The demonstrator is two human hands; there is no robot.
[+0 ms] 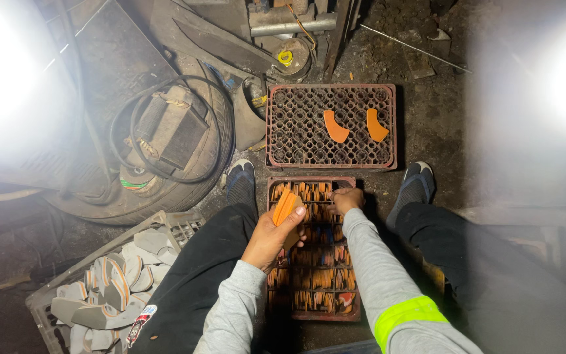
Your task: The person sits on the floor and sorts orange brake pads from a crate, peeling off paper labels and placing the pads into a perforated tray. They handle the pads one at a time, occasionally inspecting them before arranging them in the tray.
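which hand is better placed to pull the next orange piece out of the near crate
Right. The right hand is already down in the near crate, on the orange pieces; the left hand is raised above it, holding an orange piece.

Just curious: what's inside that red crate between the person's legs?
The red crate is packed with orange curved pieces standing on edge in rows. The left hand and right hand cover part of them; the bottom stays hidden.

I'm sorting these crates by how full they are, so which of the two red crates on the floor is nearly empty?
The far red crate, beyond the feet: only two orange curved pieces lie on its open grid. The near crate between the legs is packed.
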